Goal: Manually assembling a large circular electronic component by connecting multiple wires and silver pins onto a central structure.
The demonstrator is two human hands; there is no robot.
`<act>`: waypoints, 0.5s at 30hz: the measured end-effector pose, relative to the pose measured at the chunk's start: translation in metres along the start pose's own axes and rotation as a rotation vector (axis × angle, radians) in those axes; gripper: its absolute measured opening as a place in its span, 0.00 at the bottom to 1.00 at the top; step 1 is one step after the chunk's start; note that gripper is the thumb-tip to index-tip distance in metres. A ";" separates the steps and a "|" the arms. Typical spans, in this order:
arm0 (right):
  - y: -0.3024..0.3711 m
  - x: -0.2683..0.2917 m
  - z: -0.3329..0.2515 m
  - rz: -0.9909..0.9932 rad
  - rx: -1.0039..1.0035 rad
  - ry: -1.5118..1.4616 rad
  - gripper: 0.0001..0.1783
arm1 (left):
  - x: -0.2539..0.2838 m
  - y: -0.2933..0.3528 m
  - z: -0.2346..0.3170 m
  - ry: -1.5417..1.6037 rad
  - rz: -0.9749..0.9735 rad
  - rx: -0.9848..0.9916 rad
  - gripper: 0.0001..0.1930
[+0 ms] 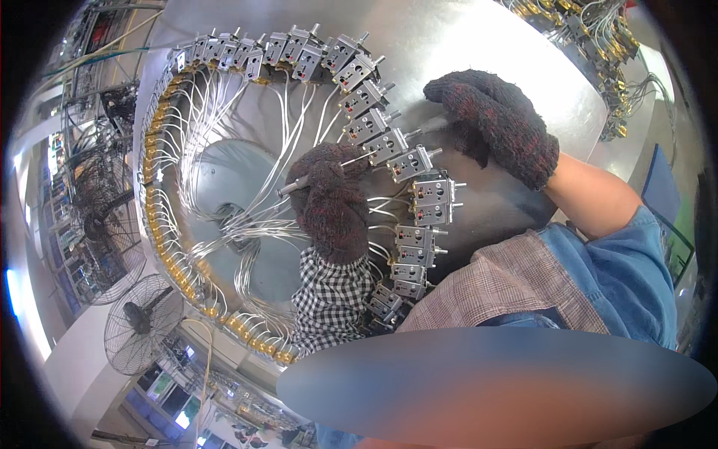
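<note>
My left hand (329, 198), in a dark knitted glove and checkered sleeve, is closed round a slim screwdriver (293, 186). Its thin shaft reaches rightward to the face of a small metal box (387, 145). That box belongs to a curved row of similar boxes, each with slots, holes and a short threaded stem pointing outward. Off to the right, my right hand (493, 123) wears a matching glove. Its fingers stretch leftward over the shiny metal table (553, 75), thumb apart, with nothing visible in them. White wires (280, 153) run from the ring toward its middle.
Brass-coloured fittings (152, 161) line the left side of the ring, around a round grey disc (224, 168). More wired brass parts (606, 67) lie at the far right. A caged fan (142, 322) stands at the lower left, beyond the table.
</note>
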State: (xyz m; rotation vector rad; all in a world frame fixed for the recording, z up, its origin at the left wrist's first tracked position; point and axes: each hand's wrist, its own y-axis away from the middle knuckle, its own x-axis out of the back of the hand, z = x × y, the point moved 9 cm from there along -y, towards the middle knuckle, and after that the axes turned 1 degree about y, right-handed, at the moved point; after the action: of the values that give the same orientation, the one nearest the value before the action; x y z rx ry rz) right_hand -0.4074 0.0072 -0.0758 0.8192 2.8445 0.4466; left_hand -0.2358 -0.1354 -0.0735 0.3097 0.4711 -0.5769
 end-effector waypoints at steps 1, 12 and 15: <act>0.003 -0.001 -0.001 0.009 -0.056 -0.058 0.19 | -0.001 0.000 0.002 -0.038 0.010 -0.020 0.08; -0.001 -0.001 -0.008 0.017 0.030 -0.137 0.18 | -0.007 0.000 0.003 -0.045 -0.036 0.001 0.09; -0.003 0.002 0.002 -0.016 -0.045 0.017 0.18 | -0.007 0.001 0.003 -0.016 -0.034 -0.003 0.09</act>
State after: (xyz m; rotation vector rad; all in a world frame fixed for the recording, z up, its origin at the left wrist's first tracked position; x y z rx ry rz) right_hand -0.4104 0.0060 -0.0786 0.7878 2.8435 0.5160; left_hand -0.2396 -0.1324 -0.0676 0.2941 0.4630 -0.6116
